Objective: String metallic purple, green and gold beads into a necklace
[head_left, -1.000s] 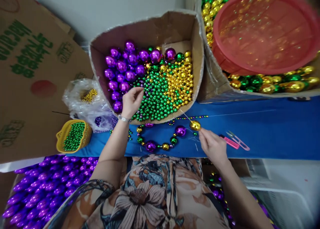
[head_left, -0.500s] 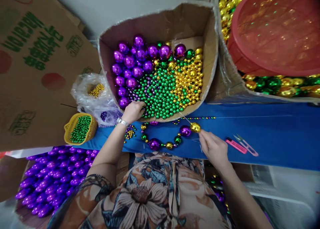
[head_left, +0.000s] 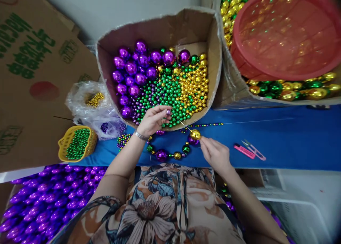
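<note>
Over the front of an open cardboard box (head_left: 217, 55), my left hand (head_left: 153, 120) pinches a small purple bead (head_left: 168, 112). My right hand (head_left: 216, 154) grips a large gold bead (head_left: 195, 134), and a thin needle or wire (head_left: 183, 124) sticks out of it toward my left hand. A partly strung necklace of purple, green and gold beads (head_left: 161, 155) curves across the blue cloth below the box. Inside the box lie large purple balls (head_left: 130, 68), small green beads (head_left: 173, 93) and small gold beads (head_left: 195, 89).
A yellow basket of green beads (head_left: 92, 146) and plastic bags of beads (head_left: 87, 98) stand at the left. Pink cutter (head_left: 244, 151) and thread snips (head_left: 255, 150) lie on the right. A red basin (head_left: 287, 34) rests on another beaded box. Purple balls (head_left: 53, 201) fill a lower-left container.
My left hand has come up from the beads and moved right, now with a small purple bead. My right hand has shifted slightly left with the gold bead. The whole view has shifted a little.
</note>
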`<state>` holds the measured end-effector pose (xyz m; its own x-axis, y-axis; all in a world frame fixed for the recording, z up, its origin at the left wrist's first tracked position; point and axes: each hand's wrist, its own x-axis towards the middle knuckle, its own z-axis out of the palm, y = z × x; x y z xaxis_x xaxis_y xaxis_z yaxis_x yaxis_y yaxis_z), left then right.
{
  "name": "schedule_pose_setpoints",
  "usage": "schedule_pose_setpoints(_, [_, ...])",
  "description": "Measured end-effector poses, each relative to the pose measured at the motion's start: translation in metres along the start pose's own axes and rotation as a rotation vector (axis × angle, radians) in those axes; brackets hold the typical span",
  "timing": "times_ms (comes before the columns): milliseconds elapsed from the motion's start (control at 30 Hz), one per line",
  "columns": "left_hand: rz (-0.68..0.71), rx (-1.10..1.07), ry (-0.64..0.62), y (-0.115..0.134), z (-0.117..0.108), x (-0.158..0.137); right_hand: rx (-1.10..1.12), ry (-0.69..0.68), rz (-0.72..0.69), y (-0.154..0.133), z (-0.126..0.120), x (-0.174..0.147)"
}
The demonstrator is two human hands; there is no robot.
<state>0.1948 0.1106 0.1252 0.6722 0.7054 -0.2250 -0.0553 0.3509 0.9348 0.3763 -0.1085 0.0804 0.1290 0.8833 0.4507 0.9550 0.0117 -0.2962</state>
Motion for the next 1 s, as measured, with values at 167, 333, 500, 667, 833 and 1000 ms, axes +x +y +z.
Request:
schedule_pose_setpoints(167, [-0.128, -0.155, -0.07, -0.014, 0.024, -0.001, -0.017, -0.04, 0.045, 0.0, -0.003, -0.002])
schedule_pose_setpoints(333, [-0.192, -0.243, -0.059, -0.02, 0.03, -0.001, -0.022, -0.045, 0.058, 0.001, -0.003, -0.003])
schedule_pose_setpoints(500, [-0.169, -0.233, -0.056, -0.021, 0.033, -0.003, -0.032, -0.043, 0.044, 0.003, -0.001, -0.003])
schedule_pose_setpoints(667, [0.005, -0.032, -0.018, -0.025, 0.04, -0.005, -0.115, -0.016, 0.039, 0.003, 0.001, -0.001])
schedule_pose_setpoints(833, [0.03, 0.068, -0.119, -0.018, 0.051, 0.001, 0.046, -0.001, 0.137, 0.009, 0.001, 0.001])
schedule_pose_setpoints(1000, [0.115, 0.088, -0.076, -0.008, 0.053, 0.028, 0.115, 0.026, 0.177, 0.019, 0.0, -0.006])
